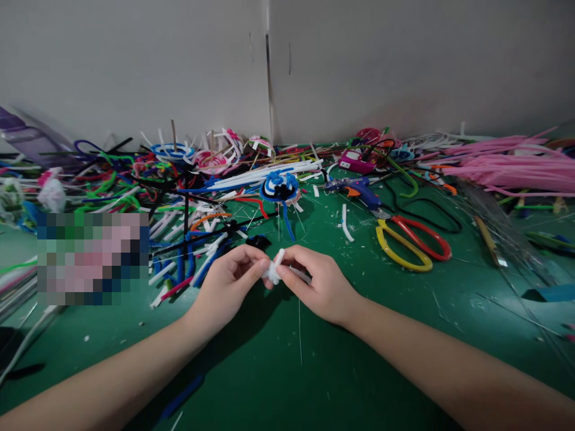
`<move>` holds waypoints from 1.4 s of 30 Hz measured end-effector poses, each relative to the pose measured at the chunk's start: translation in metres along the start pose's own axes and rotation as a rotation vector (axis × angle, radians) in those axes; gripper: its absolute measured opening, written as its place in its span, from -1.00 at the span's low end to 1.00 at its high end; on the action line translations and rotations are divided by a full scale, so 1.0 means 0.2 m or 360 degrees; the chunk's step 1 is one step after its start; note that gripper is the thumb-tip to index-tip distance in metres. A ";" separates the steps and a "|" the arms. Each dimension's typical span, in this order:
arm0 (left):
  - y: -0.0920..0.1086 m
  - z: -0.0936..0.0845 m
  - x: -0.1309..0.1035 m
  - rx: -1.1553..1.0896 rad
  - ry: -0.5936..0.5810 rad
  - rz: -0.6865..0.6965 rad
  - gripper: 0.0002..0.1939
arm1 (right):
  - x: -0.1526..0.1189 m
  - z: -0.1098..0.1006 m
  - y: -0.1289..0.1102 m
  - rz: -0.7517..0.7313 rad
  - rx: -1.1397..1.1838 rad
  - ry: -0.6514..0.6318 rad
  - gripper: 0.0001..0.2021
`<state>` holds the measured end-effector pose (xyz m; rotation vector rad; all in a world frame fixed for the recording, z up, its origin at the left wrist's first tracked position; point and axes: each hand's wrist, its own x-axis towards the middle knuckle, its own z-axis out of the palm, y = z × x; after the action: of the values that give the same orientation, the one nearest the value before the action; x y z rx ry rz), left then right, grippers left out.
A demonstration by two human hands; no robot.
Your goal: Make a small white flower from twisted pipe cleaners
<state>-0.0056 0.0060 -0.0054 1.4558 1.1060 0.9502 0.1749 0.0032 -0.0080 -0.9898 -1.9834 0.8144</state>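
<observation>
Between my two hands is a white pipe cleaner, bent into a small knot-like coil, with a short end sticking up and another running out past my right fingers. My left hand pinches the coil from the left with thumb and forefinger. From the other side my right hand grips it, thumb on top and fingers curled. Both hands are raised a little over the green table. Just beyond them lies a blue, white and black coiled pipe-cleaner piece with a blue tail.
Scissors with yellow and red handles lie right of my hands, near a blue glue gun. Cut pipe cleaners heap up at left; a pink bundle lies far right. A purple-capped bottle stands at back left.
</observation>
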 end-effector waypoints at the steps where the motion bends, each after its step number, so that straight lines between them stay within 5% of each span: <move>1: 0.00 0.00 0.00 -0.0004 -0.0017 -0.0013 -0.87 | 0.00 0.00 0.00 0.0002 -0.0016 -0.0009 -0.86; 19: 0.01 0.00 -0.01 -0.0010 -0.0192 -0.0031 -0.86 | 0.00 -0.01 -0.01 0.0095 -0.0097 -0.0210 -0.80; 42: 0.03 0.01 -0.01 -0.0030 -0.0188 -0.0013 -0.85 | -0.02 0.02 0.00 -0.0109 0.0071 -0.0001 -0.87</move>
<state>-0.0045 0.0031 -0.0004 1.4719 1.0137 0.8556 0.1742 -0.0001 -0.0115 -0.8911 -1.9800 0.8180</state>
